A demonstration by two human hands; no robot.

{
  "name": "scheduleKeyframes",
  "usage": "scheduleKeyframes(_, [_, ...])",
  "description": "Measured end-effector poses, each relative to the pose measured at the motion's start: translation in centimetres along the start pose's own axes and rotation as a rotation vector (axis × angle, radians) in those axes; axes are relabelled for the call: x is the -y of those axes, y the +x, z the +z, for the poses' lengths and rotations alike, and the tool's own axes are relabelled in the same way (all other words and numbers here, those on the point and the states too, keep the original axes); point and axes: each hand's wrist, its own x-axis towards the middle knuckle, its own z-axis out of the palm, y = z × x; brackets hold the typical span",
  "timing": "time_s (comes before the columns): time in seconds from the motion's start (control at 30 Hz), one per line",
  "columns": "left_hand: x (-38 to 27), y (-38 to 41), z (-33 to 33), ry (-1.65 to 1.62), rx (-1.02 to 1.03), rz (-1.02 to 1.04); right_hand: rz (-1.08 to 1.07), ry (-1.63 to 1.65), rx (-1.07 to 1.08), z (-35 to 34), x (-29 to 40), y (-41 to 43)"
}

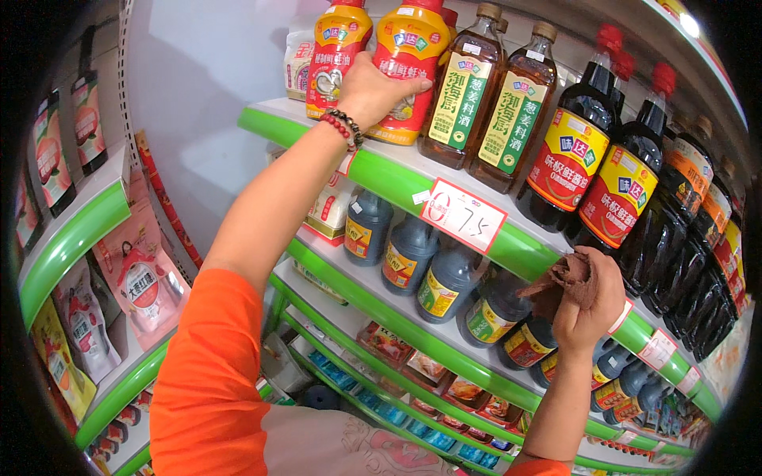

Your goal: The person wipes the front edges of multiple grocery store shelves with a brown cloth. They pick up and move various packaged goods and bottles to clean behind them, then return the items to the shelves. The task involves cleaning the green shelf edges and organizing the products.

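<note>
My left hand (381, 89), with beaded bracelets at the wrist, lies on the front of a red and yellow oyster sauce bottle (411, 44), its thumb spread across the label; whether it grips the bottle I cannot tell. A similar bottle (342, 35) stands to its left. My right hand (589, 297) holds a crumpled brown cloth (571, 276) at the green-edged front of the upper shelf (524, 259), below the soy sauce bottles (565, 157). Between my hands stand two cooking wine bottles (461, 89) with green and cream labels.
A price card (464, 215) hangs on the shelf edge between my arms. Dark jugs (411, 253) line the shelf below, with packaged foods (387, 342) lower down. More dark bottles (652, 238) crowd the right. At left, another shelf (77, 232) holds pink pouches (143, 279).
</note>
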Motion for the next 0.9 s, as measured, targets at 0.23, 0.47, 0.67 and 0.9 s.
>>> scheduleKeyframes(0.23, [-3.3, -3.0, -1.9, -0.153, -0.387, 0.19, 0.005, -0.005, 0.009, -0.1, -0.2, -0.1])
scheduleKeyframes(0.47, [-6.7, -11.6, -8.3, -0.402, -0.353, 0.336, 0.091, 0.092, -0.019, -0.4, -0.5, -0.5])
scheduleKeyframes(0.67, [-5.3, -25.3, -11.7, -0.495, 0.011, -0.025, 0.337, 0.377, 0.019, -1.2, -0.2, -1.4])
scheduleKeyframes(0.9, [-3.9, -33.7, -9.3, -0.295, 0.257, -0.356, 0.035, 0.391, 0.043, 6.2, 12.2, -0.8])
